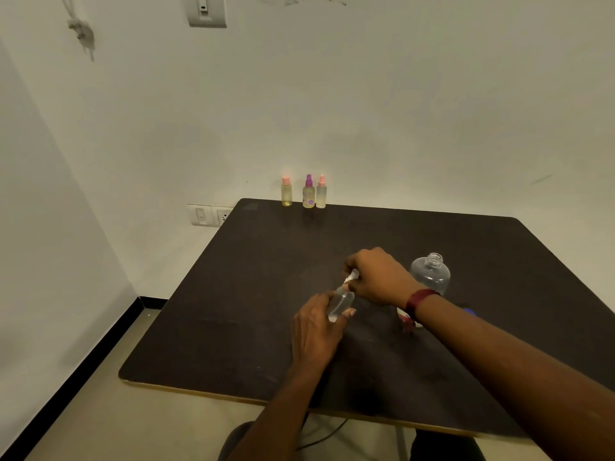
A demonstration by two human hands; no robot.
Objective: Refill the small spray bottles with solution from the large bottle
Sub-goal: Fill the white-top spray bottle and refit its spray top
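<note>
Hands joined on a small clear spray bottle (341, 302) over the dark table (233, 294).
Behind the right wrist the large bottle (431, 274) stands uncapped; the left hand (316, 327) grips the tilted small bottle's body, the right hand (376, 277) pinches its white spray top (352, 277); three more small spray bottles (308, 193) line the far edge.

We count four small bottles: a pink-capped bottle (286, 192), a purple-capped bottle (308, 192), a second pink-capped bottle (321, 192) and a clear bottle (341, 302). One large bottle (430, 272), one table (253, 294).
</note>
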